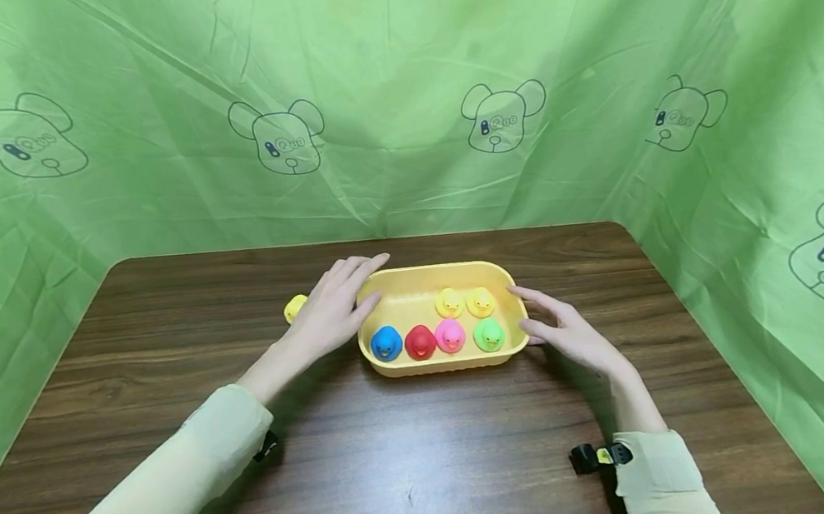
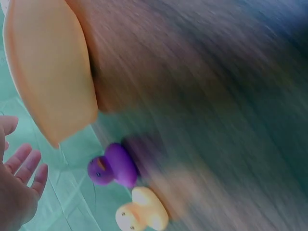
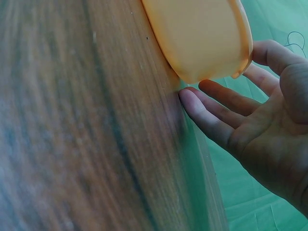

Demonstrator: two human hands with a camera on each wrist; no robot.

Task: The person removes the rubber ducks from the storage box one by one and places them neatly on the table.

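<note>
A yellow oblong tub [image 1: 415,282] stands on the table with a blue duck [image 1: 387,343], a red duck [image 1: 420,342], a pink duck [image 1: 450,336], a green duck [image 1: 489,334] and two yellow ducks [image 1: 449,302] inside. Over its left end reaches my left hand [image 1: 327,309], fingers extended and holding nothing; the left wrist view shows it apart from the tub wall [image 2: 53,72]. At the tub's right end, my right hand [image 1: 566,329] touches the rim with loosely spread fingers. Left of the tub lie a purple duck [image 2: 120,166], hidden in the head view, and another yellow duck [image 1: 293,308].
The brown wooden table [image 1: 418,457] spreads out in front of and beside the tub. A green cloth [image 1: 405,191] printed with bear outlines hangs behind the table and along its sides. A black wrist device [image 1: 591,457] sits by the right sleeve.
</note>
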